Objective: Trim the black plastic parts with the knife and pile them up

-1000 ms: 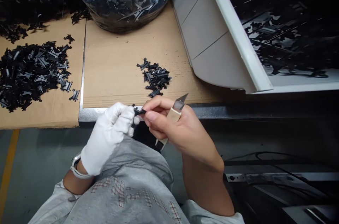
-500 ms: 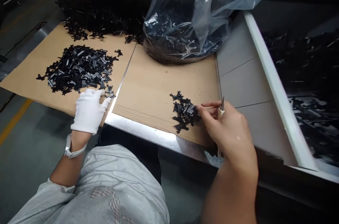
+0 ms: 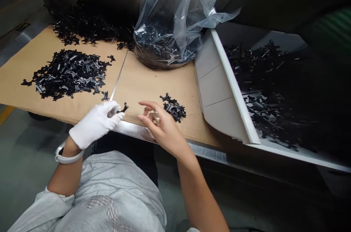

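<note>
With the gloved left hand point(image 3: 94, 125) pinching one black plastic part point(image 3: 123, 108) at the bench edge, bring the right hand point(image 3: 161, 129), loosely curled around what may be a small knife, in from three o'clock slowly.

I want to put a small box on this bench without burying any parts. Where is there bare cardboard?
Bare cardboard lies between the large pile and the small pile, in front of the plastic bag. A thin strip runs left along the near edge below the large pile. The back edge is crowded with loose black parts, and both hands work at the near middle.
</note>
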`<state>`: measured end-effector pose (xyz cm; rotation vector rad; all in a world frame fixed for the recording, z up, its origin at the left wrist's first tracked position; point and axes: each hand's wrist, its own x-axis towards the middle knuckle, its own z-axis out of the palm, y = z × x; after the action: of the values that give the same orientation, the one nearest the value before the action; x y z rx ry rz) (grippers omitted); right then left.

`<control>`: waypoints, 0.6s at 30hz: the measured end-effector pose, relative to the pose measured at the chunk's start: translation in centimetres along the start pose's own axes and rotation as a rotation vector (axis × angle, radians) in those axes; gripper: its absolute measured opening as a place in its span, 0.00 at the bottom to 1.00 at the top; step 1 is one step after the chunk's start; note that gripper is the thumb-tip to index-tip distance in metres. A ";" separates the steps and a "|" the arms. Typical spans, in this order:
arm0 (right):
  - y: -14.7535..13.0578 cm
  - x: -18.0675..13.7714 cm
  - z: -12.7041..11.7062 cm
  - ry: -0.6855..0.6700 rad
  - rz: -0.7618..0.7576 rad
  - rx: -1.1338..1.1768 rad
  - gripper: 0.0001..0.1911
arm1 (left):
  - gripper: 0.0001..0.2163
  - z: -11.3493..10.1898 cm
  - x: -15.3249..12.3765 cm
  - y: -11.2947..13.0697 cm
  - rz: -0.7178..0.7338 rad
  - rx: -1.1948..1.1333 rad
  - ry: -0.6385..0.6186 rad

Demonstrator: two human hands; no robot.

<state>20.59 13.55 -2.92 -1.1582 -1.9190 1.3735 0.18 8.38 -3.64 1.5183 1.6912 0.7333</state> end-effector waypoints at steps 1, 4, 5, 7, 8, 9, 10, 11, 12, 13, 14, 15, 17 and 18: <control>-0.2 0.5 0.5 -0.042 -0.005 0.039 0.17 | 0.10 0.1 -0.2 0.3 0.020 -0.078 -0.054; -0.7 0.9 1.6 -0.161 0.108 0.414 0.16 | 0.11 0.6 -0.6 0.8 0.061 -0.317 -0.165; -0.9 0.7 1.9 -0.167 0.172 0.594 0.18 | 0.11 0.9 -0.6 0.9 0.068 -0.419 -0.142; -1.4 -0.1 2.5 -0.136 0.284 0.928 0.21 | 0.13 1.6 -0.6 1.0 0.098 -0.610 0.034; -1.6 -0.6 2.9 -0.122 0.324 1.056 0.21 | 0.15 2.0 -0.5 1.0 0.140 -0.669 0.130; -1.9 -1.1 3.2 -0.127 0.353 1.154 0.21 | 0.17 2.5 -0.5 1.1 0.204 -0.697 0.182; -2.1 -1.6 3.5 -0.144 0.375 1.228 0.21 | 0.18 2.9 -0.4 1.2 0.283 -0.703 0.173; -2.3 -2.0 3.8 -0.168 0.395 1.279 0.22 | 0.17 3.3 -0.4 1.4 0.356 -0.702 0.116; -2.4 -2.4 4.1 -0.190 0.412 1.311 0.21 | 0.16 3.6 -0.3 1.6 0.408 -0.711 0.040; -2.5 -2.7 4.2 -0.206 0.427 1.326 0.21 | 0.16 3.9 -0.2 1.9 0.425 -0.739 -0.018; -2.5 -3.1 4.3 -0.217 0.435 1.323 0.20 | 0.16 4.1 -0.2 2.2 0.412 -0.783 -0.027; -2.4 -3.4 4.3 -0.214 0.433 1.305 0.19 | 0.17 4.4 -0.1 2.4 0.377 -0.841 -0.003; -2.1 -4.3 3.9 -0.156 0.380 1.222 0.20 | 0.19 4.9 -0.1 2.9 0.255 -0.998 0.048; -1.9 -4.7 3.6 -0.096 0.329 1.152 0.22 | 0.21 5.1 -0.1 3.1 0.183 -1.079 0.049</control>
<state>19.50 7.46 -2.11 -0.7860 -0.6645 2.2440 6.18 8.37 -3.99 0.8578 0.8727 1.4676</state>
